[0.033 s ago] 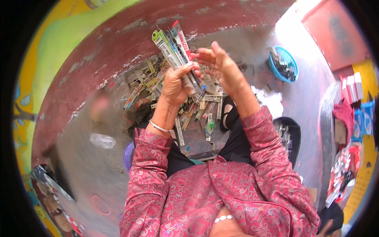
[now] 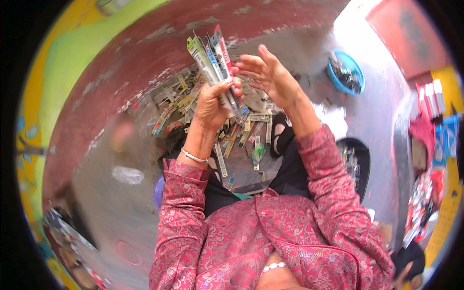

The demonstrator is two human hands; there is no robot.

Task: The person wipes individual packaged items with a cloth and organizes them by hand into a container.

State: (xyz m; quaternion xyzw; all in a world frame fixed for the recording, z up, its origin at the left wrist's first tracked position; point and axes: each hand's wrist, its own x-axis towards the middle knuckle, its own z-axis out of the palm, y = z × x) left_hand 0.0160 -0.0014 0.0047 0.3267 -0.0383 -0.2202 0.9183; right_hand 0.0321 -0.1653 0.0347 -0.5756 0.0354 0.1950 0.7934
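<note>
My left hand (image 2: 212, 104) is closed around a fanned bundle of long, slim plastic packets (image 2: 209, 60), upright and slightly tilted. They look like pen-refill sleeves, with green, blue, white and red on them. Just to the right of the bundle is my right hand (image 2: 273, 79), its fingers stretched and apart, with nothing seen in it. Its fingertips are close to the packets; whether they touch I cannot tell. Below and behind my hands, a loose heap of similar slim packets (image 2: 186, 99) covers the floor. A packet with a green part (image 2: 257, 153) lies between my feet.
A blue basket (image 2: 360, 77) with dark items stands at the far right. By my right leg is a black tub (image 2: 362, 164) holding small pieces. A clear plastic bag (image 2: 128, 175) lies on the left floor. Beyond the heap runs a red wall (image 2: 130, 63).
My right hand is slightly higher and its fingers have shifted a little beside the bundle. The packets in my left hand tilt slightly differently. The whole view has shifted slightly.
</note>
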